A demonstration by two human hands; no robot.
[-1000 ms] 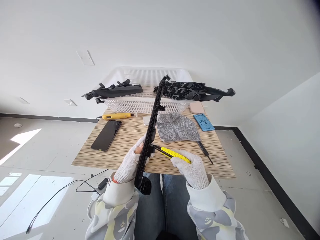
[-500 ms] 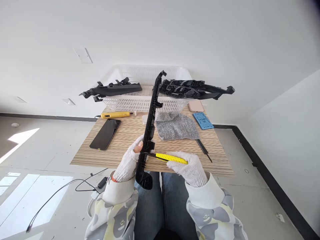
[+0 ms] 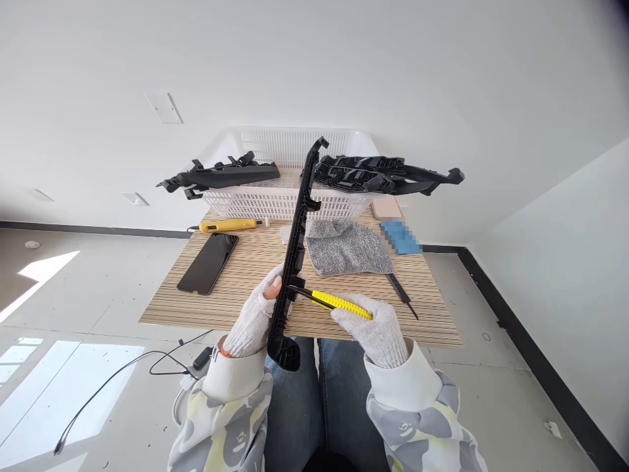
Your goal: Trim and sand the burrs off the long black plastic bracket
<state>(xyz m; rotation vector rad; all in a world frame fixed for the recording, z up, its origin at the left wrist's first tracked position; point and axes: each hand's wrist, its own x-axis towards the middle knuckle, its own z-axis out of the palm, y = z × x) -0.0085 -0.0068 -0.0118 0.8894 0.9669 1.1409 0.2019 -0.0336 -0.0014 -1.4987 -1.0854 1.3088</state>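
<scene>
My left hand (image 3: 255, 313), in a white knit glove with the thumb tip bare, is closed around the lower part of a long black plastic trim piece (image 3: 295, 246). The piece stands nearly upright in view, its ribbed side facing me and its rounded end low over my lap. My right hand (image 3: 376, 328), gloved too, grips yellow-handled tweezers (image 3: 343, 304). Their dark tips reach left to the trim piece, at a small tab just above my left thumb. Whether they pinch anything there is too small to tell.
Behind stands a white plastic basket (image 3: 255, 203) with more black trim pieces (image 3: 363, 174) across it. On the wood-patterned table (image 3: 167, 308) lie a phone (image 3: 208, 263), a yellow corded tool (image 3: 228, 225), a grey cloth (image 3: 346, 249), a black thin-tipped tool (image 3: 399, 288) and a blue item (image 3: 400, 237).
The tweezers' tips have moved up along the trim piece to the tab, and the handle now slants more steeply. My left hand and the trim piece have barely moved.
</scene>
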